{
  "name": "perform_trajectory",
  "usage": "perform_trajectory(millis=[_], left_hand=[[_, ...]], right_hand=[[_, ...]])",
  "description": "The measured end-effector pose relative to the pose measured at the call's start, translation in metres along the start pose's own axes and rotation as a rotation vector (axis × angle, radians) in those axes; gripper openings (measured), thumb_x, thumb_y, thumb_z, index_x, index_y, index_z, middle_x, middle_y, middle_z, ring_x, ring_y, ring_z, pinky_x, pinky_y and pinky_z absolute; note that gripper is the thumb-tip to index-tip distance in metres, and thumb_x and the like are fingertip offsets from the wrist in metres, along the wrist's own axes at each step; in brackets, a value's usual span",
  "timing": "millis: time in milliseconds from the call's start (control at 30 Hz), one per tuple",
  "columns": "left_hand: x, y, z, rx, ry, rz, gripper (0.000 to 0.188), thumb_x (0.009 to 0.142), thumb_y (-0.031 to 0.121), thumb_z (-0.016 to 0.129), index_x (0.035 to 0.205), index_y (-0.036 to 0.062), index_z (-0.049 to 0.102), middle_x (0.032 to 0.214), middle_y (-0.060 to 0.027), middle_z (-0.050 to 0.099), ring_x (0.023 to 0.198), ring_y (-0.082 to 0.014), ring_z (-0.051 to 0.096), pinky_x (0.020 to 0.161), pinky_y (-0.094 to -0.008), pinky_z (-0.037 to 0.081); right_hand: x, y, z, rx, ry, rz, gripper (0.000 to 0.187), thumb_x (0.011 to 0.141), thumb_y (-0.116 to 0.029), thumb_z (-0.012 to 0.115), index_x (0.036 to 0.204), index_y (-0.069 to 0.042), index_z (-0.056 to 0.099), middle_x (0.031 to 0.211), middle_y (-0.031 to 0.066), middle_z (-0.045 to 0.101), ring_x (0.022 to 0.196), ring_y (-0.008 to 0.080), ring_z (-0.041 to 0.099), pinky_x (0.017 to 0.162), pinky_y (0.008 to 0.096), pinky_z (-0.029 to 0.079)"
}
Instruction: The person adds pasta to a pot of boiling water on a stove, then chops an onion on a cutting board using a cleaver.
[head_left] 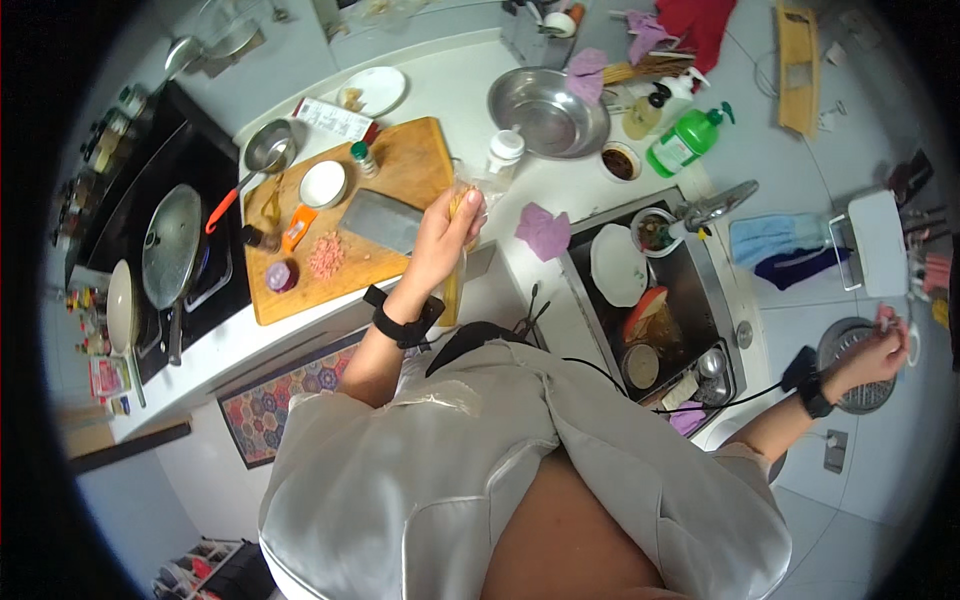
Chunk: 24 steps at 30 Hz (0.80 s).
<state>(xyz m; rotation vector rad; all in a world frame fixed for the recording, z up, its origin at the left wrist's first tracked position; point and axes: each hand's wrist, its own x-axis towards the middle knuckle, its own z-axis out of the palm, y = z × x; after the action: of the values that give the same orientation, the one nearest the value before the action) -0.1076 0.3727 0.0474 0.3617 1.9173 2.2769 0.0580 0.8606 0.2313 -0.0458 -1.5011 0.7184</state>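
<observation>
My left hand [450, 230] is closed around a clear plastic bag with something long and yellowish [452, 297] in it, hanging down past my wrist. What the yellowish contents are I cannot make out. Left of this hand a cleaver [380, 221] lies flat on a wooden cutting board [425, 150], beside a small heap of chopped pink meat [326, 256]. Far to the right, my right hand [868, 358] is raised by the wall with fingers curled together, close to a white ring [912, 345]. Whatever those fingers hold is too small to name.
The board also bears a white bowl [323, 185], a green-capped jar [363, 158] and a cut purple onion [281, 276]. A lidded wok [172, 245] stands on the stove at left. Dishes fill part of the sink [705, 285]. Behind are a metal basin [548, 112] and a green pump bottle [687, 141].
</observation>
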Motion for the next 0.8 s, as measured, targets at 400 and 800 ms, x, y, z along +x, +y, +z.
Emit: perform_trajectory(millis=[400,800], left_hand=[[-0.038,0.03,-0.089,-0.192,-0.091,-0.079,0.031,0.086,0.026,0.054,0.106,0.0029,0.049,0.074,-0.0004,0.048,0.061,-0.0052,0.046,0.064,-0.0175,0.042],[-0.078,0.078,-0.164,-0.215,0.256,0.016,0.024,0.076,0.013,0.066,0.095,0.0025,0.056,0.08,0.0018,0.055,0.073,-0.0035,0.048,0.064,-0.0193,0.04]], right_hand=[[-0.249,-0.179,0.241,1.699,-0.511,1.646,0.026,0.082,-0.002,0.046,0.107,0.004,0.047,0.103,0.0185,0.054,0.103,0.0291,0.05,0.09,0.0313,0.044],[-0.352,-0.3,0.309,1.287,-1.253,1.572,0.036,0.085,-0.006,0.043,0.119,-0.01,0.031,0.074,0.009,0.05,0.063,0.0142,0.05,0.055,0.0235,0.037]])
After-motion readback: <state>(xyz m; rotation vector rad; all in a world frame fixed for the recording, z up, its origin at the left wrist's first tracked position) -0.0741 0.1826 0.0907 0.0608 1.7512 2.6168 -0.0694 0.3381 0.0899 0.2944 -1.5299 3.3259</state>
